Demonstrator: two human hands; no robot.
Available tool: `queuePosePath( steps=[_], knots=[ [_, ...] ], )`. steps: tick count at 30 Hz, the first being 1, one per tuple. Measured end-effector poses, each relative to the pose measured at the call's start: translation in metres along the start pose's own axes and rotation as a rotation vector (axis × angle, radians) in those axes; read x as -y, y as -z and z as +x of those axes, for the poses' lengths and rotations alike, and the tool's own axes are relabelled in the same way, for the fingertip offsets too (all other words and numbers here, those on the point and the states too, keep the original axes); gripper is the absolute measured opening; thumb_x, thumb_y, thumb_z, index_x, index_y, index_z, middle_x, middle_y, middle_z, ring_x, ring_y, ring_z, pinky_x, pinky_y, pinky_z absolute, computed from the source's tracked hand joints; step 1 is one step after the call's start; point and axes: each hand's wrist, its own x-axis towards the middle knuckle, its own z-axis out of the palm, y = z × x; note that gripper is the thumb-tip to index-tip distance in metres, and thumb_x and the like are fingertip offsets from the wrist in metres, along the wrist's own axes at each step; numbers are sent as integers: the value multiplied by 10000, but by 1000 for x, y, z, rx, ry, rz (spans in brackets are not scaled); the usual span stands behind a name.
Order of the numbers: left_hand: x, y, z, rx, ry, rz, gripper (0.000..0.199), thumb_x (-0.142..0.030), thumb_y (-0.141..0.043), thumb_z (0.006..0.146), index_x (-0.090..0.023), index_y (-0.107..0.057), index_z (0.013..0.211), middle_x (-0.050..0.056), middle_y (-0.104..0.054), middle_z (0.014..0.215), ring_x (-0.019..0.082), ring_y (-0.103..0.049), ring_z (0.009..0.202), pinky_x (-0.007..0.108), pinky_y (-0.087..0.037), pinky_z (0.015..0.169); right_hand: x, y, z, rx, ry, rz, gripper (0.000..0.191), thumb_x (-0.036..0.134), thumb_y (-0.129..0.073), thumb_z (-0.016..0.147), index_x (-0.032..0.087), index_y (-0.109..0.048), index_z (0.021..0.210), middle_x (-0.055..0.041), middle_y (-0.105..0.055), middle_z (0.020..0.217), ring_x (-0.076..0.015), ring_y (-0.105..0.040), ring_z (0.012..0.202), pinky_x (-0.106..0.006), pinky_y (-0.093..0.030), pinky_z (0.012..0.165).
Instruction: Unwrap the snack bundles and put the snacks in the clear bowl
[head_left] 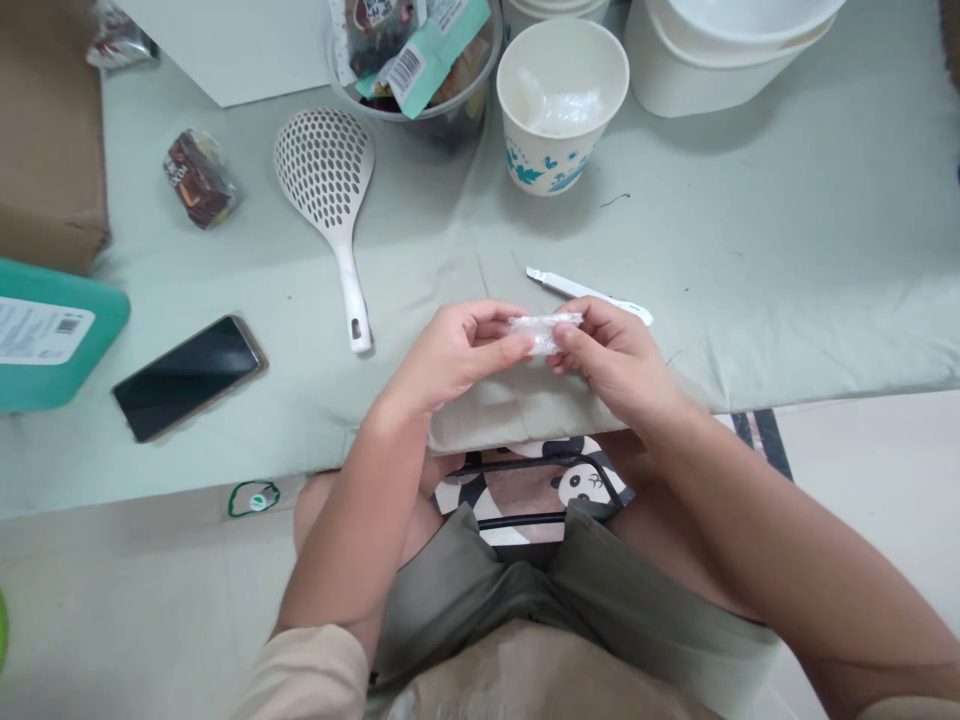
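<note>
Between my two hands is a small piece of clear, crinkled plastic wrap [545,333], held just above the near edge of the cloth-covered table. My left hand [469,350] pinches its left end between thumb and fingers. At the right end, the thumb and fingers of my right hand [611,350] are closed on it too. A white utility knife [589,292] lies right behind my right hand, partly covered by it. Farther back stands a paper cup [547,150] with blue leaf prints and similar clear plastic inside.
To the left lie a white slotted skimmer [330,190], a phone [190,378] and a brown wrapped snack [199,180]. A clear tub [450,115] of packets and white bowls [697,75] stand at the back. A green container [60,335] and cardboard box [49,140] border the left.
</note>
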Motion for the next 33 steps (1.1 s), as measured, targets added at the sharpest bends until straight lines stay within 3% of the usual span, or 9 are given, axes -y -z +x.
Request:
queuePosePath(
  steps=[5,10,16,20,22,27,30,33],
  knots=[
    [1,-6,-1,52,18,99,165,-304,-756,868,-166,-819,933,41,-802,822,143,-742,778,213,-559,697,1,-2,-4,51,46,-65,303,414,-776,837,204,-596,960,18,-683,745,-103,-647,620,-241,-549,592],
    [-1,-6,0,60,-9,56,175,-280,-745,864,-171,-844,959,39,-786,770,111,-685,661,205,-546,620,0,-4,-4,35,86,-51,281,412,-745,853,210,-555,890,13,-679,763,-100,-648,618,-245,-547,589],
    [-15,7,1,-39,-20,106,146,-269,-782,792,-156,-820,875,39,-775,744,112,-687,637,219,-565,643,5,-15,7,28,92,-62,237,382,-702,822,205,-550,866,31,-633,713,-90,-594,568,-235,-487,553],
    [-16,21,13,-209,-27,6,293,-287,-768,749,-177,-738,1019,19,-780,752,136,-733,634,225,-580,618,14,-19,32,-165,135,-71,223,392,-646,854,239,-484,867,103,-418,554,-59,-372,437,-219,-292,446],
    [-15,28,22,-284,-27,-94,336,-288,-745,732,-197,-693,1052,-1,-772,743,130,-738,626,205,-569,590,18,-15,50,-306,164,-37,248,444,-618,901,259,-454,906,111,-352,551,-63,-339,414,-223,-256,426],
    [-12,35,31,-328,-43,-306,363,-340,-753,682,-196,-632,992,-17,-747,680,114,-735,593,162,-539,531,33,0,90,-481,278,-63,283,546,-566,982,271,-509,1021,67,-505,652,-88,-566,538,-206,-389,485],
    [-10,33,30,-277,-25,-344,373,-368,-773,691,-188,-623,982,-16,-748,672,114,-734,582,161,-541,525,46,-1,99,-518,265,-20,265,413,-580,1006,272,-530,1225,10,-701,852,-102,-701,710,-199,-461,569],
    [-7,32,28,-221,-24,-344,359,-362,-800,708,-182,-637,973,-14,-755,686,108,-734,587,163,-546,537,53,-8,99,-536,195,49,439,272,-572,1005,280,-433,1421,-44,-766,1041,-116,-747,797,-207,-492,614]
  ],
)
